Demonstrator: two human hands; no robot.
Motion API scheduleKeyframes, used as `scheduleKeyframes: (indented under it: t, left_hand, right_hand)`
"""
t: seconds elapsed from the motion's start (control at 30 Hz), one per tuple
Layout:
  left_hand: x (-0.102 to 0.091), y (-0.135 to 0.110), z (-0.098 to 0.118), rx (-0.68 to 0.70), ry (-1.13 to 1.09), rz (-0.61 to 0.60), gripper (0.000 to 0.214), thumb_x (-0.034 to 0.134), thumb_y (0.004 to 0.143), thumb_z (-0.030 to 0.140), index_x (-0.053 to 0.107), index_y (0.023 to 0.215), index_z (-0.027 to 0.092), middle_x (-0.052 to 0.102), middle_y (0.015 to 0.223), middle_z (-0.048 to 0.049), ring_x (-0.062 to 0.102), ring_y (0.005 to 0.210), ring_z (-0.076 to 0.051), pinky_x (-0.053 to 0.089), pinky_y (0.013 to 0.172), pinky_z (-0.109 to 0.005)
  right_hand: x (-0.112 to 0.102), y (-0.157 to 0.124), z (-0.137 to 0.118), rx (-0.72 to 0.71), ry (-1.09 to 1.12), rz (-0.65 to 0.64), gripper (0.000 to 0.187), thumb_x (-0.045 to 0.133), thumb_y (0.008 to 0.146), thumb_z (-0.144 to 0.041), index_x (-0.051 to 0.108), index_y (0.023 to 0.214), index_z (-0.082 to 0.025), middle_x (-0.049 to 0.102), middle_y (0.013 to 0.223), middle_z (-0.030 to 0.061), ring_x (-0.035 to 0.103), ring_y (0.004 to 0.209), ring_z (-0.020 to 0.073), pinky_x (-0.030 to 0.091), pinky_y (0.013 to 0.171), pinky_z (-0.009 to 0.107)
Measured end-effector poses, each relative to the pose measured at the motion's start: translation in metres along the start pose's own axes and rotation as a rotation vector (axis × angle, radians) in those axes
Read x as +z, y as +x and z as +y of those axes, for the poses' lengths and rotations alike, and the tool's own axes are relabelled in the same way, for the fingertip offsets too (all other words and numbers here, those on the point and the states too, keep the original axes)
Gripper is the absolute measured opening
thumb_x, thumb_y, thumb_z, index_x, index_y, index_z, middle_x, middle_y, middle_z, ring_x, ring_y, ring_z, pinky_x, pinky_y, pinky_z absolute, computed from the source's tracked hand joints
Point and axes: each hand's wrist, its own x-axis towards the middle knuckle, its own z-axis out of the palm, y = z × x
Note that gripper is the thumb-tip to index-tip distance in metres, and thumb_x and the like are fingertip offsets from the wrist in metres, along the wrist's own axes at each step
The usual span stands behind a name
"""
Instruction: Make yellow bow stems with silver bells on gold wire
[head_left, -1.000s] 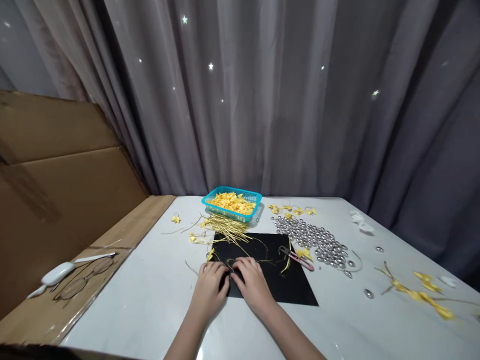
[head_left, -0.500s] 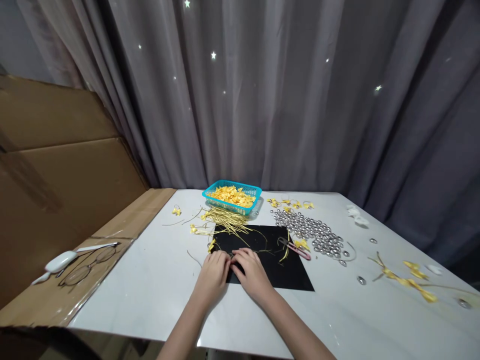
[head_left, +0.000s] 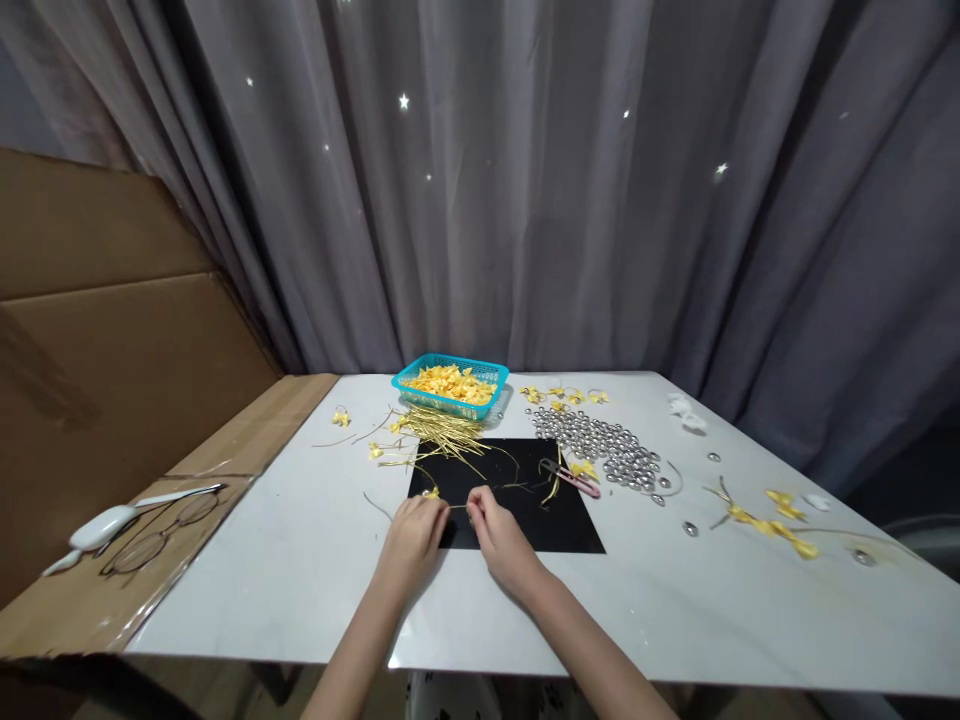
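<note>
Over the black mat [head_left: 555, 525], my left hand [head_left: 412, 530] and my right hand [head_left: 498, 528] are a short way apart, both pinching. A thin gold cord [head_left: 458, 507] stretches between their fingertips. A yellow ribbon bow [head_left: 432, 492] shows just above my left fingers; whether it is joined to the cord, I cannot tell. The tips of both hands are partly hidden. Pink-handled thread snips [head_left: 579, 482] lie on the mat to the right, beside loose gold strands and another yellow bow [head_left: 584, 469].
A turquoise basket [head_left: 396, 382] of yellow bows stands at the back, with a bundle of gold cords [head_left: 442, 428] before it. Many silver domed pieces [head_left: 600, 445] spread to the right. Eyeglasses [head_left: 142, 550] and a white spoon-like object [head_left: 105, 527] lie on cardboard at left.
My hands were close together; now they are apart, the right one shifted rightward, and the cord between them shows. The whole view has shifted slightly.
</note>
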Motion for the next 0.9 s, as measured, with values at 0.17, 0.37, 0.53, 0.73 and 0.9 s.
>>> scheduleKeyframes:
  t: [0.17,0.37,0.53,0.73,0.9]
  left_hand:
    - [-0.001,0.0,-0.004,-0.045,0.05,0.031,0.019,0.046,0.094,0.024,0.059,0.084,0.014,0.057,0.074,-0.0007,0.056,0.073,-0.015,0.046,0.072,-0.033]
    - [-0.003,0.001,-0.003,-0.065,0.083,0.034,0.018,0.048,0.093,0.023,0.059,0.082,0.014,0.059,0.078,-0.0013,0.056,0.079,-0.017,0.044,0.079,-0.037]
    - [-0.004,0.001,-0.002,-0.076,0.09,0.062,0.017,0.047,0.093,0.022,0.06,0.086,0.015,0.06,0.084,-0.0031,0.056,0.085,-0.019,0.043,0.084,-0.04]
    - [-0.002,0.0,-0.005,-0.082,0.037,0.085,0.014,0.049,0.092,0.022,0.06,0.089,0.014,0.059,0.111,-0.0084,0.053,0.106,-0.022,0.042,0.091,-0.044]
    - [0.0,-0.001,-0.006,-0.129,-0.057,0.05,0.017,0.047,0.094,0.024,0.059,0.093,0.013,0.063,0.091,-0.0043,0.06,0.08,-0.016,0.049,0.077,-0.036]
  right_hand:
    - [-0.037,-0.01,0.004,0.068,0.06,-0.078,0.019,0.039,0.093,-0.029,0.053,0.083,-0.018,0.041,0.054,-0.0053,0.041,0.05,0.0114,0.031,0.049,0.021]
    - [-0.092,-0.022,0.021,0.145,0.017,-0.045,0.028,0.041,0.091,-0.037,0.061,0.088,-0.018,0.057,0.066,0.0013,0.05,0.059,0.0153,0.037,0.055,0.025]
    - [-0.128,-0.025,0.036,0.179,-0.035,0.031,0.032,0.041,0.088,-0.042,0.063,0.089,-0.018,0.063,0.074,0.0052,0.051,0.061,0.0172,0.039,0.059,0.029]
    - [-0.151,-0.025,0.039,0.196,-0.058,0.082,0.042,0.043,0.085,-0.054,0.065,0.089,-0.019,0.063,0.07,0.0055,0.051,0.057,0.0169,0.041,0.054,0.028]
    - [-0.17,-0.028,0.051,0.245,-0.088,0.148,0.045,0.046,0.08,-0.058,0.066,0.085,-0.018,0.065,0.07,0.0067,0.052,0.057,0.0176,0.042,0.053,0.029]
